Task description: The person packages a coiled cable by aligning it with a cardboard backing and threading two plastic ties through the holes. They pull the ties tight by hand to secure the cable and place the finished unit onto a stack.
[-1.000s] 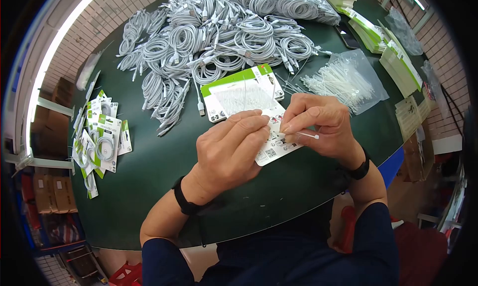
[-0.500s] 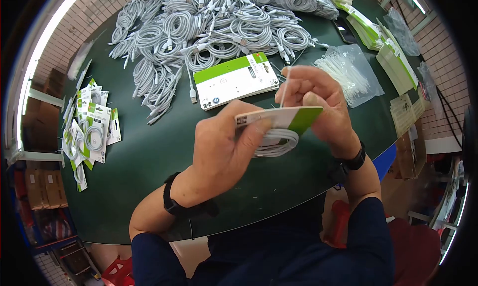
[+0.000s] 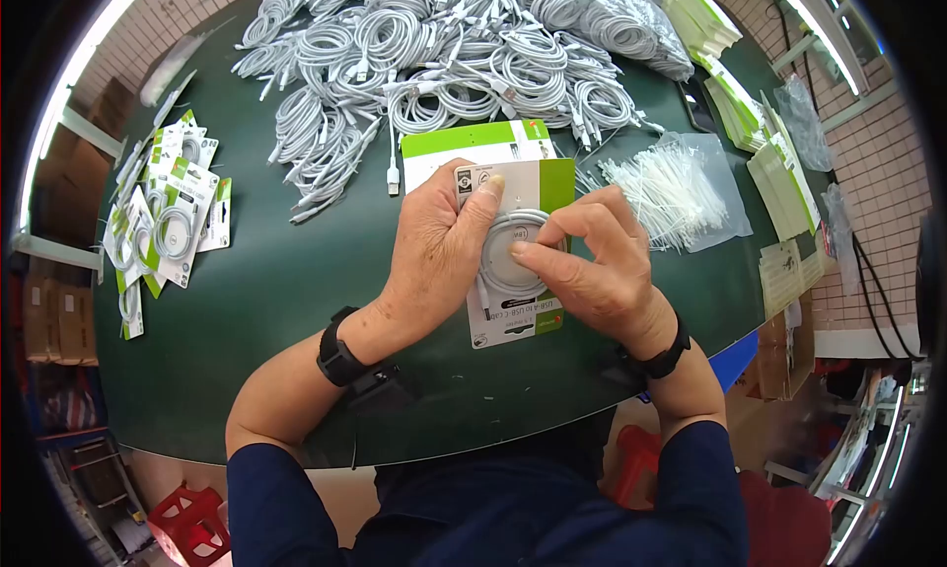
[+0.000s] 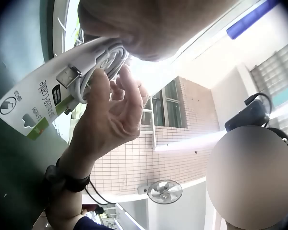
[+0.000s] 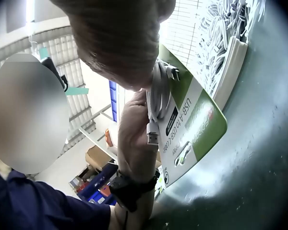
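A white-and-green packaging card [image 3: 552, 184] stands tilted over the table, bearing a coiled light-grey USB cable [image 3: 490, 261]. My left hand [image 3: 434, 236] grips its far left edge, the thumb lying across the front above the coil. With bent thumb and forefinger my right hand [image 3: 602, 266] pinches at the coil's right side; whatever lies between those fingertips is hidden. Printing on the card [image 5: 185, 139] reads USB-A to USB-C cable in the right wrist view. In the left wrist view a USB plug [image 4: 68, 75] lies along the coil. Behind the held card is a stack of similar cards [image 3: 473, 138].
A large heap of coiled cables [image 3: 444, 54] covers the table's far side. White cable ties [image 3: 676, 202] spill from a plastic bag at the right, near stacked cards [image 3: 784, 187] and a phone [image 3: 696, 103]. Finished-looking cable packs [image 3: 178, 222] lie at the left.
The card has turned from its printed back to its front, showing the coil. My right hand, earlier at a white cable tie behind the card, has come round to the coil.
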The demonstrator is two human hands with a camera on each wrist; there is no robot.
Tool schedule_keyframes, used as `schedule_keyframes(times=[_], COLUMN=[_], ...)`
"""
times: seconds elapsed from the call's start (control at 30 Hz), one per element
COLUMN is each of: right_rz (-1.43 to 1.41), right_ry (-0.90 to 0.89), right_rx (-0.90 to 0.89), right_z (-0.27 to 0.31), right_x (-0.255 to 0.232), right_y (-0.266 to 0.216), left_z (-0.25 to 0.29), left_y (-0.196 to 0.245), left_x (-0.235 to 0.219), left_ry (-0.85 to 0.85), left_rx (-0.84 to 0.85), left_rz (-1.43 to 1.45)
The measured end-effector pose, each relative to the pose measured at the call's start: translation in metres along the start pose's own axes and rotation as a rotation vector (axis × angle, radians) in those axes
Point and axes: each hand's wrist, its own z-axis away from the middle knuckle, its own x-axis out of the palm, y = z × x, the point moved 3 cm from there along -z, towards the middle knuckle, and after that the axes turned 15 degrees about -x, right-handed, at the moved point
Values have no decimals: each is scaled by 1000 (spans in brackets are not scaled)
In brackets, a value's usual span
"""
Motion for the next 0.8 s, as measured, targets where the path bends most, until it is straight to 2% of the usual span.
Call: schedule_keyframes(times=[0.17,0.3,0.57,0.67,0.8], right_rz=[13,80,93,114,127], right_ry=[-143,-177,-22,58,107], right_rx=[-51,-77,-21,-3,24], right_z=[-7,-9,-1,0,2], right_x=[1,5,7,5,3], right_y=[-7,-7,3,5,8], left_z=[-2,-1,-7,-4,-2], left_y=[-7,-8,-12,-7,1], left_x=[1,2,1,2,3], left_ry=[-1,-1,-58,-136,-186], left_rx=[36,-27,0,-8,26], left_rz=[-50,-64,-10,38,-73])
